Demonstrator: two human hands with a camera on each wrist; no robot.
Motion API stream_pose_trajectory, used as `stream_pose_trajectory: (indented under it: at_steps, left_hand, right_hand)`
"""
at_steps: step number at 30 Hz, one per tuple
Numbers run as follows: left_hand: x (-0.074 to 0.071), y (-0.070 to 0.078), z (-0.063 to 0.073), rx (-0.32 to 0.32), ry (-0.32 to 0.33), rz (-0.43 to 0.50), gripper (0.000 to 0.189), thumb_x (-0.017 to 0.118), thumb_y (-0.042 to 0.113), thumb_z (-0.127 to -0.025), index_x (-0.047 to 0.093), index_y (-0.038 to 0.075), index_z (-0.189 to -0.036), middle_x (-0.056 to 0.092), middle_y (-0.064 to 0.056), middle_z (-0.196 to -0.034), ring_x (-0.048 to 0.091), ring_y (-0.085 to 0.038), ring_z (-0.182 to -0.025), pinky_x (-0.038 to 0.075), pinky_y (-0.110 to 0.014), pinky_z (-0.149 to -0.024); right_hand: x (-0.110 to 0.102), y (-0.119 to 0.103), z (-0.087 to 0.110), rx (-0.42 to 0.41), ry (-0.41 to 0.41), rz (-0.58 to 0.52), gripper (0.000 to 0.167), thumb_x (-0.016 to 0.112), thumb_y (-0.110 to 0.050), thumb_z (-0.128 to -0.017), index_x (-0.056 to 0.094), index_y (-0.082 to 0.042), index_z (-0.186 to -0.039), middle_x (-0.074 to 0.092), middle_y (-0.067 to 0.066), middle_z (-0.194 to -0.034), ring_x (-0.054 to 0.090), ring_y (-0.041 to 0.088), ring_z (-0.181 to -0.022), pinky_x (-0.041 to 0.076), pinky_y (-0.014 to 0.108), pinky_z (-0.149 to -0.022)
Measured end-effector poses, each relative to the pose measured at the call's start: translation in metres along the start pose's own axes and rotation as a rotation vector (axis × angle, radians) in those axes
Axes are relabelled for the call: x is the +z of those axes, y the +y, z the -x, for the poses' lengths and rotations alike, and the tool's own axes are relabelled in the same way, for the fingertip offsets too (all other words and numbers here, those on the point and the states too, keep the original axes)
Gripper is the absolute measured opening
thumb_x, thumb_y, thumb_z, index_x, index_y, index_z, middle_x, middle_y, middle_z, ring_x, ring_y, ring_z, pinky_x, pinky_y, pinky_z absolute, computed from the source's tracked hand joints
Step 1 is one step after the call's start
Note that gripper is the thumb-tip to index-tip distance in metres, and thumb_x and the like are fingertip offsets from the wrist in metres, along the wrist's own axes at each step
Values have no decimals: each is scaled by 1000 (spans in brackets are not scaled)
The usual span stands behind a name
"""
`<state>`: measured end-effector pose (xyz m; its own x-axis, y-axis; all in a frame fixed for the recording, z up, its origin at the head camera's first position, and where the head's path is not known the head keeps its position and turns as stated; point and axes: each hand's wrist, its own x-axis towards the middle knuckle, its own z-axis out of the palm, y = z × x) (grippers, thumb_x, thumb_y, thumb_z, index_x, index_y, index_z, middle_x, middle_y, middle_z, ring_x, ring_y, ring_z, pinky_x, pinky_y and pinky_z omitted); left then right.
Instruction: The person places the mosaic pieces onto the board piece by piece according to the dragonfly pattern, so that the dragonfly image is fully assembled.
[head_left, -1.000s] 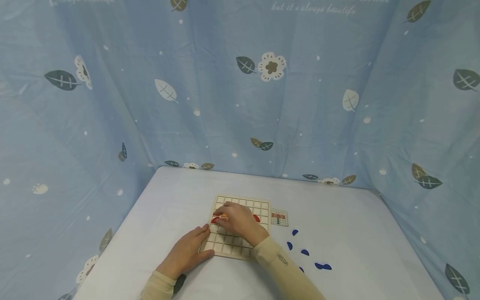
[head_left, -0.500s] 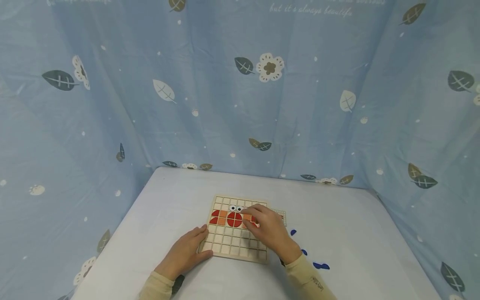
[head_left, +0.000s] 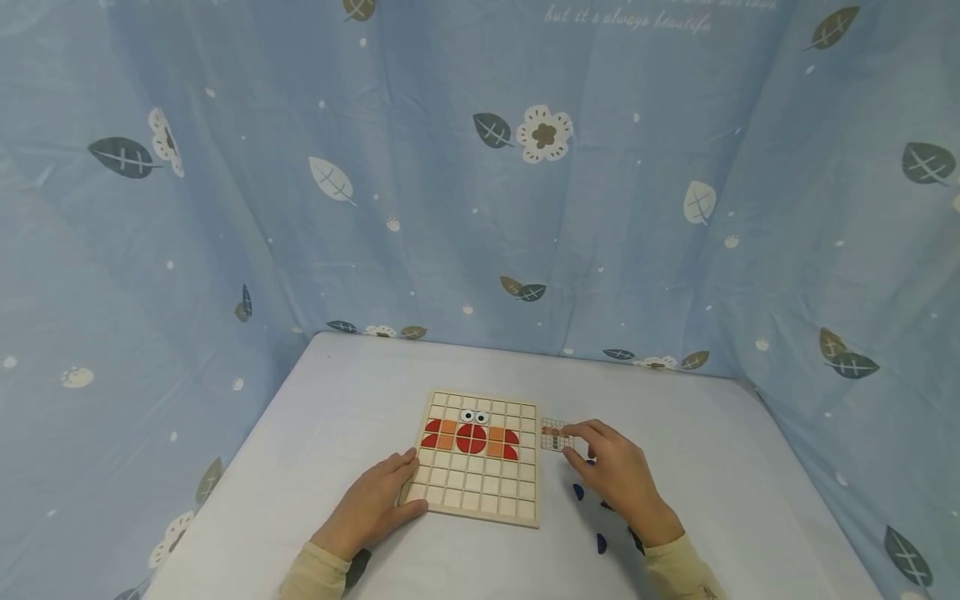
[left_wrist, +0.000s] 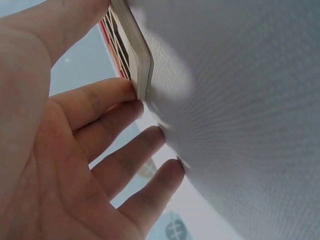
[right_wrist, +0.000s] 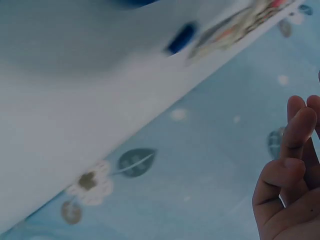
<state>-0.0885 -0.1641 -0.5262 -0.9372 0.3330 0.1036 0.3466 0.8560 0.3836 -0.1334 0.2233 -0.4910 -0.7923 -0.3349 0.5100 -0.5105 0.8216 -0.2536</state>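
Observation:
A square wooden grid board [head_left: 468,479] lies on the table. In its upper rows sit red quarter-round pieces [head_left: 471,438], orange squares [head_left: 497,442] and two white eye pieces [head_left: 474,417]. My left hand [head_left: 378,500] rests at the board's near left corner, thumb along the front edge and fingers straight; the left wrist view shows fingertips at the board's edge [left_wrist: 142,75]. My right hand [head_left: 618,475] hovers right of the board, thumb and forefinger apart, nothing between them. Its fingertips overlap a small pattern card [head_left: 551,435] in the head view.
Blue half-round pieces [head_left: 578,492] lie scattered below and around the right hand, some partly hidden by it. A white cloth covers the table [head_left: 390,367]. Blue patterned curtain [head_left: 420,208] hangs behind it and along the sides.
My right hand has moved from the left part of the board, across its right side, to beyond the board near the card, uncovering the pieces. My left hand has stayed at the corner.

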Motion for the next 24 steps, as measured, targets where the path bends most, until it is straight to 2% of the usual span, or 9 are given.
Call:
stream_pose_trajectory:
  at_steps: [6, 9, 11, 16, 24]
  left_hand:
    - [0, 0, 1, 5, 12, -4, 73, 78, 44, -87, 59, -5, -138, 54, -16, -147, 51, -38, -134, 43, -51, -111]
    - [0, 0, 1, -1, 12, -4, 73, 78, 44, -88, 59, -5, -138, 54, -16, -148, 51, -38, -134, 43, -51, -111]
    - [0, 0, 1, -4, 11, -1, 73, 78, 44, -88, 59, -5, -138, 53, -16, -148, 51, -38, -134, 43, -51, -111]
    - [2, 0, 1, -5, 9, -4, 73, 78, 44, -88, 59, -5, -138, 53, -16, -148, 51, -37, -134, 43, -51, -111]
    - [0, 1, 0, 12, 17, 12, 72, 78, 41, -88, 58, -6, -138, 53, -17, -148, 51, -39, -134, 43, -52, -111]
  right_hand:
    - [-5, 22, 15, 113, -61, 68, 32, 89, -22, -79, 77, -20, -109, 70, -5, -103, 52, 4, -64, 40, 18, -48]
    - [-4, 26, 19, 171, -132, 82, 30, 89, -24, -79, 78, -20, -107, 71, -5, -102, 51, 4, -64, 44, 21, -49]
    - [-3, 27, 21, 203, -188, 91, 29, 89, -26, -79, 78, -20, -105, 71, -5, -102, 57, 6, -68, 51, 24, -54]
    - [1, 30, 23, 245, -288, 90, 28, 89, -26, -78, 77, -18, -103, 71, -3, -98, 69, 16, -84, 60, 37, -69]
    - [6, 35, 21, 288, -353, 95, 25, 88, -27, -79, 77, -18, -101, 69, -5, -94, 68, 14, -85, 60, 38, -73]
